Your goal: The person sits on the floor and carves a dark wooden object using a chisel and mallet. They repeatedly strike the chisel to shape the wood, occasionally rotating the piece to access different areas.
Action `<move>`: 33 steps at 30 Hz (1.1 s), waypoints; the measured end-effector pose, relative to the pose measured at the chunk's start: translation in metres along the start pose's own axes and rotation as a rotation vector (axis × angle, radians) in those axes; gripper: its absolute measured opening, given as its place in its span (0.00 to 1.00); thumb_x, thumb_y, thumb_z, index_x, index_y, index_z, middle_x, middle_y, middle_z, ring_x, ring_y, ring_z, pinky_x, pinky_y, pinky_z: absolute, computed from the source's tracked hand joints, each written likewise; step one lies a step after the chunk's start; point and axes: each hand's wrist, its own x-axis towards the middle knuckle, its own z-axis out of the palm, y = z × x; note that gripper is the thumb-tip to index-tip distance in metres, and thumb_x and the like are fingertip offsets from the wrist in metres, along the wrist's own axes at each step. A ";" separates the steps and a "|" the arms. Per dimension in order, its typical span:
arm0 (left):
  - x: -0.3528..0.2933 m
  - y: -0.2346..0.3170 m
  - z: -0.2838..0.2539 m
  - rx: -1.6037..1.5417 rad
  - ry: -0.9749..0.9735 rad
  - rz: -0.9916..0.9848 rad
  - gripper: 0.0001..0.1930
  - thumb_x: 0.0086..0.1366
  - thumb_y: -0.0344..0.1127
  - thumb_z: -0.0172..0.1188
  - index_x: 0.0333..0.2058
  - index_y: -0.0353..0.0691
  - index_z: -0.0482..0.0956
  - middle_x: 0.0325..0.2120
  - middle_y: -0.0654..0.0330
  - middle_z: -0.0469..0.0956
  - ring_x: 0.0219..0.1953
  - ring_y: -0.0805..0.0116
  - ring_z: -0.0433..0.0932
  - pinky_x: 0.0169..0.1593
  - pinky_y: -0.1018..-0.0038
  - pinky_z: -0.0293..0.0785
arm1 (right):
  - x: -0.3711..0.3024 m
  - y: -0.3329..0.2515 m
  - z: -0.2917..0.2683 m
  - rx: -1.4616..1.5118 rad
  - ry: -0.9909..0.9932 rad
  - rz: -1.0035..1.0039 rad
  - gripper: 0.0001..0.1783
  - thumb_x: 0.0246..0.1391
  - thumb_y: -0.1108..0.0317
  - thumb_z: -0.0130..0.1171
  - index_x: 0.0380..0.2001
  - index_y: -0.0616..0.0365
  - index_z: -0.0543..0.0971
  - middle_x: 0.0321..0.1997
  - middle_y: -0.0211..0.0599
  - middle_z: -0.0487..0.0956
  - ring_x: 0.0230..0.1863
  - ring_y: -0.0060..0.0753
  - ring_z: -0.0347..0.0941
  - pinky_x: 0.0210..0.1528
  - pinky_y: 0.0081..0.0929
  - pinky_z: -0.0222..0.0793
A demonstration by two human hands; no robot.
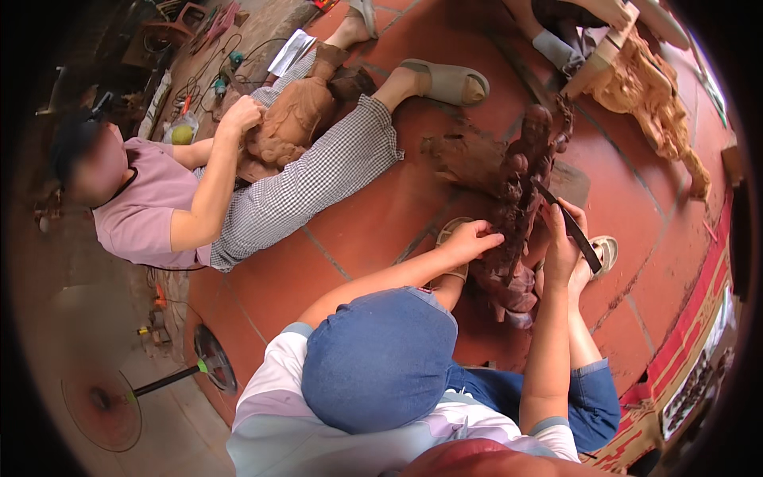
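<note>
Well, the dark reddish-brown carving [509, 215] sits between the person's feet [609, 253], above the red tiled floor [334, 254], and both hands are at it! Right hand [561, 238]: fingers closed around a dark, curved, strip-like tool [586, 242], its thin end up by the carving's side. Left hand [474, 241]: bent fingers at the opposite edge, and whether they grip or merely rest there, I cannot tell.

How far along? A good way, by the look of it: the overall form is cut, rounded knobs and relief run along its length, so this seems to be detail work, though which patches remain does not show. The wood block [457, 163] just behind looks far rougher.

Now the tricky spots: the tool's tip melts into dark wood, so exact contact is hard to call. The carving's far side is out of sight, the grip inside the right hand shows only in part, and what figure the carving depicts is tough to make out
</note>
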 end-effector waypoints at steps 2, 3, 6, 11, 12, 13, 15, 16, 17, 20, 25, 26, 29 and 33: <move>-0.003 -0.010 -0.013 0.334 0.281 0.179 0.27 0.59 0.47 0.70 0.49 0.36 0.72 0.34 0.60 0.77 0.36 0.74 0.76 0.37 0.74 0.76 | 0.007 0.010 0.010 0.043 -0.133 0.082 0.09 0.62 0.73 0.58 0.44 0.65 0.75 0.43 0.44 0.81 0.47 0.33 0.79 0.54 0.28 0.75; -0.002 -0.004 -0.010 0.250 0.364 0.259 0.28 0.56 0.47 0.71 0.48 0.36 0.72 0.32 0.61 0.77 0.34 0.73 0.75 0.37 0.73 0.76 | 0.008 0.015 0.013 0.061 -0.128 0.043 0.09 0.62 0.73 0.58 0.43 0.65 0.75 0.43 0.44 0.81 0.46 0.31 0.80 0.51 0.25 0.76; 0.001 0.012 -0.019 0.030 0.321 0.297 0.18 0.59 0.42 0.70 0.41 0.39 0.75 0.26 0.68 0.74 0.28 0.81 0.71 0.32 0.80 0.73 | 0.012 0.020 0.019 -0.123 -0.116 -0.040 0.07 0.61 0.74 0.59 0.42 0.64 0.77 0.37 0.36 0.80 0.39 0.23 0.76 0.42 0.20 0.71; -0.012 0.071 0.001 -0.208 -0.142 0.008 0.19 0.72 0.45 0.54 0.52 0.36 0.75 0.39 0.61 0.79 0.37 0.73 0.78 0.43 0.75 0.78 | 0.019 0.017 0.022 -0.039 -0.042 -0.084 0.06 0.58 0.76 0.61 0.39 0.63 0.80 0.28 0.24 0.77 0.28 0.11 0.69 0.29 0.12 0.64; -0.013 0.080 0.007 -0.331 -0.174 -0.019 0.22 0.73 0.46 0.52 0.55 0.34 0.73 0.44 0.58 0.78 0.43 0.69 0.78 0.48 0.71 0.77 | 0.021 0.020 0.022 -0.042 -0.029 -0.081 0.06 0.58 0.76 0.62 0.39 0.63 0.80 0.30 0.26 0.79 0.29 0.12 0.71 0.31 0.13 0.67; -0.013 0.083 0.012 -0.456 -0.201 -0.048 0.25 0.74 0.48 0.50 0.58 0.33 0.70 0.49 0.55 0.78 0.49 0.66 0.78 0.53 0.68 0.77 | 0.023 0.022 0.021 -0.036 -0.029 -0.074 0.06 0.57 0.76 0.62 0.38 0.63 0.80 0.31 0.28 0.81 0.32 0.13 0.72 0.34 0.13 0.68; -0.007 0.083 0.014 -0.693 -0.242 -0.114 0.28 0.74 0.51 0.47 0.61 0.32 0.66 0.56 0.51 0.72 0.57 0.61 0.72 0.61 0.62 0.70 | 0.018 0.012 0.028 -0.084 -0.016 -0.075 0.06 0.55 0.76 0.64 0.37 0.63 0.81 0.34 0.31 0.83 0.36 0.14 0.75 0.40 0.16 0.71; -0.005 0.083 0.015 -0.811 -0.264 -0.147 0.30 0.74 0.52 0.45 0.62 0.31 0.64 0.60 0.49 0.69 0.62 0.58 0.69 0.65 0.60 0.66 | 0.016 0.012 0.031 -0.081 0.004 -0.082 0.06 0.55 0.76 0.65 0.37 0.62 0.82 0.33 0.30 0.83 0.35 0.14 0.75 0.40 0.16 0.71; -0.005 0.084 0.019 -0.814 -0.264 -0.128 0.29 0.75 0.52 0.44 0.63 0.33 0.63 0.61 0.49 0.68 0.63 0.58 0.68 0.67 0.58 0.64 | 0.016 0.014 0.033 -0.078 0.022 -0.088 0.05 0.55 0.75 0.65 0.36 0.62 0.82 0.33 0.30 0.83 0.35 0.13 0.75 0.40 0.16 0.71; -0.004 0.076 0.022 -0.780 -0.245 -0.075 0.28 0.75 0.50 0.43 0.63 0.33 0.63 0.60 0.50 0.68 0.62 0.58 0.68 0.66 0.59 0.65 | 0.012 0.017 0.028 -0.054 0.038 -0.046 0.04 0.54 0.75 0.66 0.34 0.62 0.82 0.31 0.29 0.83 0.34 0.13 0.74 0.38 0.16 0.70; -0.006 0.073 0.023 -0.670 -0.289 -0.060 0.25 0.76 0.44 0.45 0.63 0.34 0.63 0.59 0.51 0.70 0.61 0.59 0.70 0.66 0.60 0.66 | 0.014 0.018 0.029 -0.061 0.093 -0.036 0.05 0.54 0.74 0.66 0.34 0.61 0.82 0.30 0.30 0.83 0.32 0.13 0.74 0.36 0.17 0.70; -0.008 0.073 0.024 -0.623 -0.304 -0.054 0.24 0.76 0.43 0.45 0.63 0.34 0.63 0.58 0.51 0.70 0.60 0.59 0.70 0.65 0.60 0.66 | 0.016 0.020 0.030 -0.099 0.106 -0.046 0.05 0.54 0.74 0.66 0.34 0.61 0.82 0.30 0.30 0.83 0.32 0.13 0.74 0.36 0.17 0.70; -0.014 0.072 0.026 -0.584 -0.278 -0.072 0.24 0.74 0.42 0.48 0.62 0.33 0.64 0.56 0.51 0.72 0.58 0.60 0.72 0.64 0.60 0.68 | 0.016 0.011 0.034 -0.173 0.074 -0.076 0.07 0.54 0.72 0.65 0.37 0.60 0.83 0.30 0.31 0.83 0.32 0.14 0.74 0.36 0.17 0.70; -0.012 0.072 0.018 -0.459 -0.211 -0.073 0.24 0.73 0.42 0.52 0.60 0.34 0.67 0.54 0.53 0.74 0.55 0.62 0.74 0.61 0.63 0.70 | 0.021 0.010 0.035 -0.186 0.023 -0.018 0.09 0.53 0.73 0.65 0.39 0.59 0.84 0.30 0.31 0.83 0.32 0.14 0.74 0.34 0.17 0.70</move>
